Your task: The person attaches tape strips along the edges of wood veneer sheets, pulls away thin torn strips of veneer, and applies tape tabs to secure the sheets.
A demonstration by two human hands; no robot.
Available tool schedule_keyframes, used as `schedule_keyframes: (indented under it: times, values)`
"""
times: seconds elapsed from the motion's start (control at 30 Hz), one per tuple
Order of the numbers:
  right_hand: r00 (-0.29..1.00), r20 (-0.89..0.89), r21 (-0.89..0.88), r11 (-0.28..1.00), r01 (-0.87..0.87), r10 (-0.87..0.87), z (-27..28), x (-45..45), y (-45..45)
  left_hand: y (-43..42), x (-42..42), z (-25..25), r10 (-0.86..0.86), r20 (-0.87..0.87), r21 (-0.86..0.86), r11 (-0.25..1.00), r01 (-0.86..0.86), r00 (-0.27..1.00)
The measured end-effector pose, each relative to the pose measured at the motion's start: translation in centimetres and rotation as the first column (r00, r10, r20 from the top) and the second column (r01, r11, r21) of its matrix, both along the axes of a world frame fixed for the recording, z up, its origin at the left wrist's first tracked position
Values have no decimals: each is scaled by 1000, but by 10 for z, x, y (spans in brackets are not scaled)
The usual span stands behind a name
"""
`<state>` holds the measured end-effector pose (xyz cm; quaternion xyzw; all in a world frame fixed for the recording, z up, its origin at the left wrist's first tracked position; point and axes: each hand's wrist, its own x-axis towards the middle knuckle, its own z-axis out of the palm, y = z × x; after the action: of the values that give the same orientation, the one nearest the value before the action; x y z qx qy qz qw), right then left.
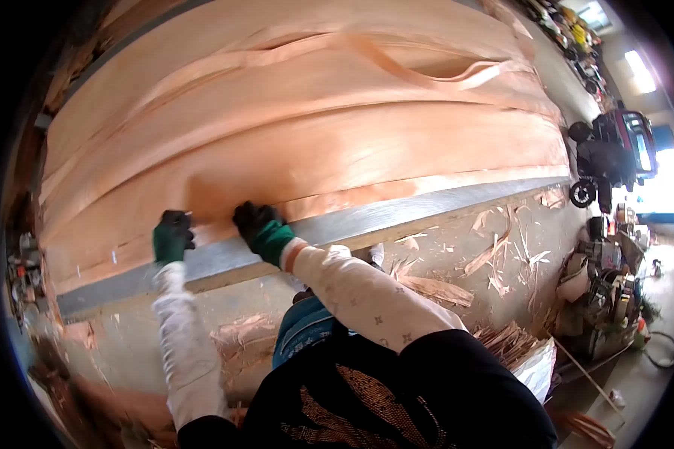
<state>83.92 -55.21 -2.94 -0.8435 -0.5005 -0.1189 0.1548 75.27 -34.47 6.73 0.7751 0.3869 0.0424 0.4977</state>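
Note:
Wide, thin, orange-brown wood veneer sheets (352,150) lie in wavy layers over a long table. My left hand (174,236), in a green and black glove, has its fingers curled on the near part of the top sheet. To its right, my right hand (262,228) wears a matching glove and is closed at the sheet's near edge. Between and just beyond the hands the veneer is smeared by motion. Both sets of fingertips are partly hidden. A grey metal strip (397,213) runs along the table's near side, under my wrists.
Veneer scraps (434,290) litter the floor along the table. A bundle of veneer strips (511,346) stands close on my right. Farther right are a dark red vehicle (618,153) and a cluttered heap of equipment (610,288). A raised, curled veneer fold (457,78) stands up at the far side.

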Motion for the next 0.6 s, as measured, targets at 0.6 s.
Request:
schedule_keyframes:
  times: [0.6]
  values:
    - [961, -275, 123, 991, 59, -23, 52, 239, -382, -363, 114, 3, -49, -98, -504, 864, -7, 994]
